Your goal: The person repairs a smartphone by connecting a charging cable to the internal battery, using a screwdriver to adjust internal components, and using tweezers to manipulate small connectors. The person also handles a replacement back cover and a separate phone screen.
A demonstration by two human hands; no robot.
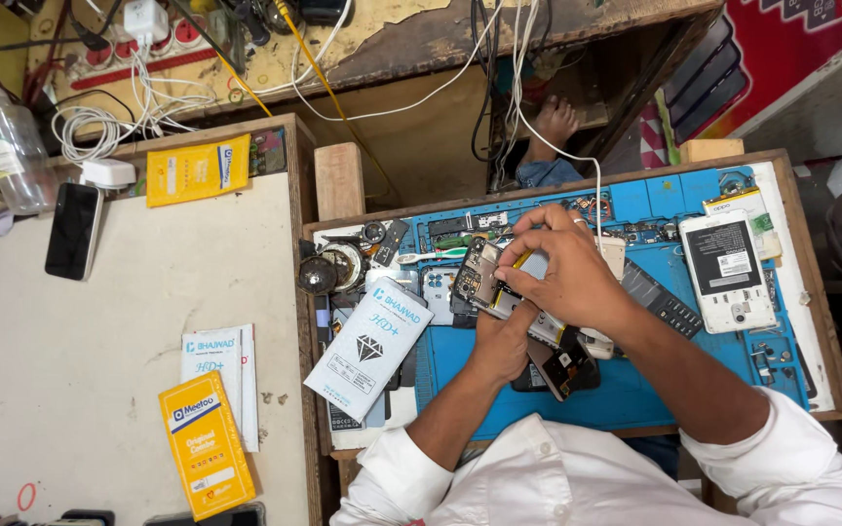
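Nearest the camera are the white sleeves [577,477] of the person, both forearms reaching out over a blue work mat [635,390] that covers the small wooden counter [801,263] on the right. The left hand [499,346] comes up from below and grips the opened phone [528,312] from underneath, its fingers closed around the lower part of the body; the right hand [562,268] arches over the top of the same phone, fingertips pinched down on its upper end where the bare circuit board shows. The two hands sit close together, both clamped on the phone, which is held tilted just above the middle of the mat. Just left of the hands a white flat packet [367,346] with a diamond mark lies at a slant on the mat's edge. Further left, on the pale counter [99,321], rest a yellow packet [207,453] and another white packet [221,375]. To the right of the hands a white phone back [728,273] lies flat. Farther off, loose round parts [333,263] crowd the mat's far left corner, a black phone [73,231] lies beside a clear bottle [12,146], and white cables [109,127] tangle at the far edge.
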